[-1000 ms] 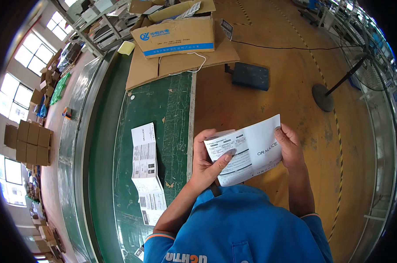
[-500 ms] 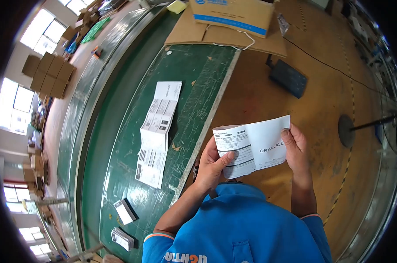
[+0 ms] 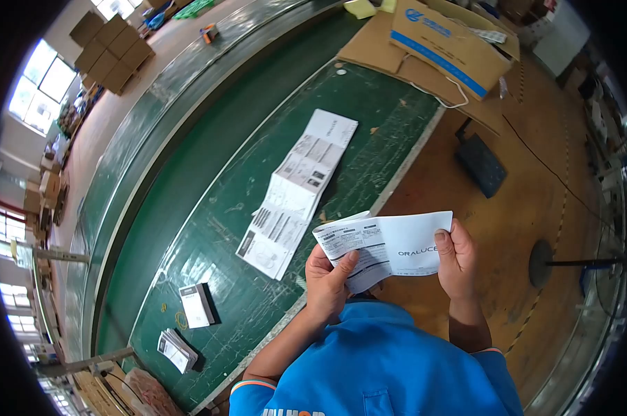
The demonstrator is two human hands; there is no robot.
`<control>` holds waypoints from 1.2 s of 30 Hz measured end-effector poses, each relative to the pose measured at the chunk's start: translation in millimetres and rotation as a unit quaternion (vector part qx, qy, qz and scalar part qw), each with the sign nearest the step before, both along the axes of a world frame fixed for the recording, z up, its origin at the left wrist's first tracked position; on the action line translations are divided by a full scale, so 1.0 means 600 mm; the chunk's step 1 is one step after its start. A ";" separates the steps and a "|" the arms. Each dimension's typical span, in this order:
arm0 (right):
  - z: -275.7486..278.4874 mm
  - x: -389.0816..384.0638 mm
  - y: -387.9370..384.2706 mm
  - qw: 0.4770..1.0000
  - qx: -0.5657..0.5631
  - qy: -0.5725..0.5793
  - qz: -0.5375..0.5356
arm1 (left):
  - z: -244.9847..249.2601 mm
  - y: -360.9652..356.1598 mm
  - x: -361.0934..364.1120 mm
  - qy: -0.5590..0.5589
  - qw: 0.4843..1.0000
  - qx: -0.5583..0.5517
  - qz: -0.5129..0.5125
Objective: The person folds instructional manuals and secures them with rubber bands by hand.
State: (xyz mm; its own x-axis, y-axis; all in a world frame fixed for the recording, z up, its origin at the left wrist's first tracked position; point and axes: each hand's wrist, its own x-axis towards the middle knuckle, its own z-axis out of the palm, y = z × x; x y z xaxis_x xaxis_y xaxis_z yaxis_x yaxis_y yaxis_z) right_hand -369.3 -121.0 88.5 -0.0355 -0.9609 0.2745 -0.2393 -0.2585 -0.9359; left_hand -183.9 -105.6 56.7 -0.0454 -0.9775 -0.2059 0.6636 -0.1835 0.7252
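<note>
Between my two hands is a printed leaflet (image 3: pixel 416 239) with "ORALUCE" on its right panel and dense text on its left. My left hand (image 3: pixel 329 277) grips its left edge, thumb on the text panel. My right hand (image 3: pixel 457 258) pinches the right edge, thumb on top. To the left, an unfolded leaflet strip (image 3: pixel 293 197) lies creased on the green table (image 3: pixel 223 298). Nearer me on the table are a stack of folded leaflets (image 3: pixel 197 306) and a second, fanned stack (image 3: pixel 178 350).
A cardboard box (image 3: pixel 452 45) with a blue stripe stands on flattened cardboard (image 3: pixel 376 52) at the table's far end. Below it on the floor is a dark flat stand (image 3: pixel 481 165). A round base with a pole (image 3: pixel 541 263) stands to the right. Rubber bands (image 3: pixel 181 319) lie beside the stacks.
My view has turned, so the table and its leaflets appear farther right. Both hands still hold the leaflet, which appears slightly lower and less tilted.
</note>
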 end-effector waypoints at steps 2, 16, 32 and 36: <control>0.002 0.046 -0.009 1.000 -0.011 0.022 0.011 | -0.008 0.007 0.037 0.005 1.000 0.013 0.025; -0.004 0.237 -0.029 0.990 -0.022 0.132 0.047 | -0.040 0.038 0.189 0.010 0.989 0.031 0.147; -0.048 0.327 -0.099 0.905 -0.244 0.333 0.102 | -0.074 -0.065 0.149 -0.148 0.925 0.004 0.349; -0.050 0.350 -0.091 0.894 -0.250 0.345 0.136 | -0.075 -0.072 0.162 -0.173 0.930 0.008 0.324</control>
